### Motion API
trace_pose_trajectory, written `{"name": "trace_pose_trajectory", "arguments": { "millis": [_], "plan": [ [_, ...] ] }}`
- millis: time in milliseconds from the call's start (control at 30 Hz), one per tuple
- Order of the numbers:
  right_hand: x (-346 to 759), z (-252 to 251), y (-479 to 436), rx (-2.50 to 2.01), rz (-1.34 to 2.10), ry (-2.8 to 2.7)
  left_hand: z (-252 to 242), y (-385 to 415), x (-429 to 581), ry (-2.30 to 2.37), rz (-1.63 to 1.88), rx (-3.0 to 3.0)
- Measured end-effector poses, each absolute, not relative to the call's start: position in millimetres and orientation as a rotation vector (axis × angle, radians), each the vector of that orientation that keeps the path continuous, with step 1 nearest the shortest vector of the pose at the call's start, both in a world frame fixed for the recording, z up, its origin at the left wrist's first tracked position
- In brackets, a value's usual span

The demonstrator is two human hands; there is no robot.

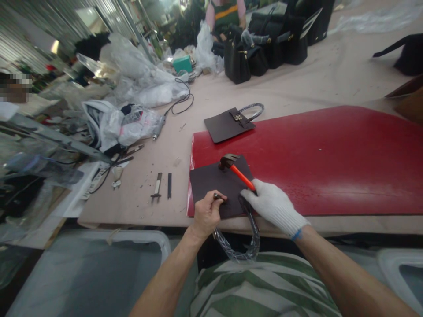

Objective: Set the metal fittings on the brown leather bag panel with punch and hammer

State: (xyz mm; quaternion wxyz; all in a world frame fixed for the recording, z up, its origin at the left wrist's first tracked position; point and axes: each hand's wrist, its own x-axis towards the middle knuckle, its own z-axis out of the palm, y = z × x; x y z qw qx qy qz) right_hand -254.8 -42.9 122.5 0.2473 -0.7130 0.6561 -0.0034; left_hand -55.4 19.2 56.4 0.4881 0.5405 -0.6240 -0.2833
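Note:
A dark brown leather panel point(211, 185) lies on the near left corner of a red mat point(313, 154). Its plastic-wrapped handle point(246, 246) hangs over the table edge toward me. My bare left hand point(206, 213) is closed in a pinch on a small metal punch-like piece point(216, 196) held against the panel's near edge. My right hand point(272, 207), in a white glove, grips the orange handle of a hammer point(236, 169). The hammer's dark head rests on the panel's far edge.
A second brown panel with a handle point(231, 123) lies beyond the mat. Small tools point(161, 185) lie left of the mat, with a corded tool point(158, 125) and plastic bags point(132, 83) further left. Black handbags point(264, 48) and another person point(224, 13) are at the far end.

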Motion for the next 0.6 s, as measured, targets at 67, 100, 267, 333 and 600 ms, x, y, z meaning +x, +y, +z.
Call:
{"name": "trace_pose_trajectory", "arguments": {
  "millis": [67, 100, 267, 333, 600],
  "plan": [
    [-257, 121, -43, -1.926, -0.097, 1.74, 55, 21, -56, -1.599, -0.621, 1.295],
    [-259, 122, -43, -1.908, -0.157, 1.694, 54, 21, -56, -1.628, -0.61, 1.29],
    [-270, 163, -31, -1.908, -0.469, 1.456, 53, 20, -59, -1.703, -0.61, 1.31],
    [-274, 190, -18, -1.968, -0.554, 1.439, 52, 19, -60, -1.724, -0.591, 1.304],
    [-298, 207, 18, -2.306, -0.115, 1.491, 41, 17, -62, -1.721, -0.501, 1.265]
  ]
}}
